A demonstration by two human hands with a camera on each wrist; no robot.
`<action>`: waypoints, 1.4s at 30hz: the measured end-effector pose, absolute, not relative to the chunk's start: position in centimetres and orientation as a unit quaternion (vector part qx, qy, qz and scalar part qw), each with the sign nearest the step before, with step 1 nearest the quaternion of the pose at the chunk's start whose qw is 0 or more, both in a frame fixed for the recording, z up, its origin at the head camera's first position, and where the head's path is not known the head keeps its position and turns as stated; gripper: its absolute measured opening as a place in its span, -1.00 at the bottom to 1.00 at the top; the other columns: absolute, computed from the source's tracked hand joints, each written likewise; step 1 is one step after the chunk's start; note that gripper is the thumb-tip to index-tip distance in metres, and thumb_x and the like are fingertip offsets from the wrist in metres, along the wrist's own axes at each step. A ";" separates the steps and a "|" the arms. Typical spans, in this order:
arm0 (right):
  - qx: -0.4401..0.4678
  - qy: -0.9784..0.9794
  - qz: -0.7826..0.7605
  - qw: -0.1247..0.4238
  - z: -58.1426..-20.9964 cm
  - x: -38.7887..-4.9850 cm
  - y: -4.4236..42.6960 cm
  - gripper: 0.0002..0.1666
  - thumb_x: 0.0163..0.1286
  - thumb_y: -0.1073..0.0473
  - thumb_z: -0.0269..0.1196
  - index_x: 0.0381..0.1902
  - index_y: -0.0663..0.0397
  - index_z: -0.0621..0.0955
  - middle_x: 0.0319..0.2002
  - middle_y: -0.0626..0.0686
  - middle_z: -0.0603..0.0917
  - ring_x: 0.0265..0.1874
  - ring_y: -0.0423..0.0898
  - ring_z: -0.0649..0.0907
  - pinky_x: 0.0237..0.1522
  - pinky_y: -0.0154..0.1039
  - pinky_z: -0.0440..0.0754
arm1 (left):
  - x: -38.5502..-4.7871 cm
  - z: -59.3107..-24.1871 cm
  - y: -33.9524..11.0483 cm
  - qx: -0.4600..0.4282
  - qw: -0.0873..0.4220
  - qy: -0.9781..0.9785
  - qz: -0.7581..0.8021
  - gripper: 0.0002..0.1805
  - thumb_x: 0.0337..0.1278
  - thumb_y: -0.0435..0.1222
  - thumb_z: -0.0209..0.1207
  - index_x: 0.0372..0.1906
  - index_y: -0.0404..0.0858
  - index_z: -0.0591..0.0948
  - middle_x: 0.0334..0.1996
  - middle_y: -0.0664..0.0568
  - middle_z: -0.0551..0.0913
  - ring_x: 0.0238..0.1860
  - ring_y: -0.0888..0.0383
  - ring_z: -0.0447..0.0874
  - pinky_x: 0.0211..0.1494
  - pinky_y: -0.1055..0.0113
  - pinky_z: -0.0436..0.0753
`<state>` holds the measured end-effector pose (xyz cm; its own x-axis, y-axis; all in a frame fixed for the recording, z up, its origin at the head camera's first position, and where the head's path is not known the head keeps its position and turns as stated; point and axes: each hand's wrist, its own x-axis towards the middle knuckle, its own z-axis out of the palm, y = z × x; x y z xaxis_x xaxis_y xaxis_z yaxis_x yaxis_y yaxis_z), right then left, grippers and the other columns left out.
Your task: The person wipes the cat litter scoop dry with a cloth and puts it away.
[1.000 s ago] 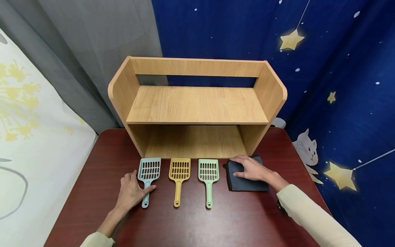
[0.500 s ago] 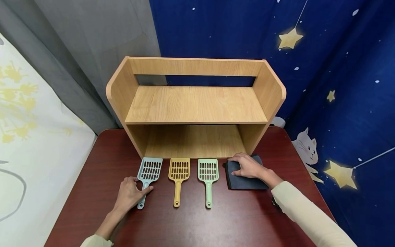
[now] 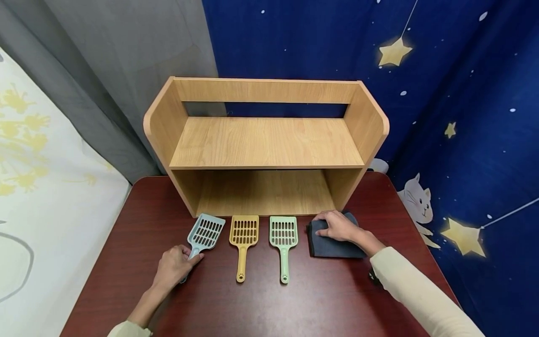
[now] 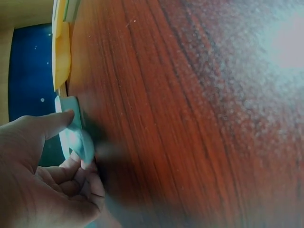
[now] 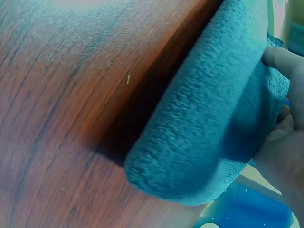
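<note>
In the head view, the left hand (image 3: 174, 267) is pinching the handle of the blue scoop (image 3: 205, 237) between thumb and fingers, the fingers bending round its outer side. The blue scoop is slanting on the left of the row, its slotted head leaning toward the yellow scoop (image 3: 243, 248) and its handle pointing back to the person. The yellow scoop and the green scoop (image 3: 284, 248) are lying straight, handles toward the person, just in front of the shelf (image 3: 269, 142). To the right of the green scoop, the folded cloth (image 3: 334, 248) is lying flat on the table (image 3: 269, 304), and the right hand (image 3: 340, 228) is resting over it, thumb standing apart from the fingers. Behind the shelf, a grey curtain (image 3: 130, 51) and a blue curtain (image 3: 294, 37) are hanging side by side.

In the left wrist view, the thumb is pressing one side of the blue scoop's handle and the curled fingers are meeting the other; the yellow scoop's edge is showing beyond.

In the right wrist view, the cloth's thick folded edge is filling the middle. The thumb is touching its top, the other fingers are partly hidden, and whether they are pinching the cloth cannot be told.
</note>
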<state>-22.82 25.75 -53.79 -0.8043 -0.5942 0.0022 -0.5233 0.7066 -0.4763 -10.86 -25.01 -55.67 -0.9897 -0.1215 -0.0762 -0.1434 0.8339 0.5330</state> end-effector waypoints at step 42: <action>-0.254 0.899 -0.350 0.068 -47.8 -22.6 29.4 -0.57 0.29 0.22 0.55 0.11 0.03 0.73 -0.03 -0.01 0.77 -0.13 -0.11 0.64 -0.03 -0.24 0.55 | -10.8 -52.4 -26.4 0.040 -0.080 0.956 0.280 -0.74 0.18 -0.30 0.50 -0.18 -0.41 0.73 -0.32 -0.12 0.72 -0.29 -0.08 0.70 -0.19 -0.10 0.62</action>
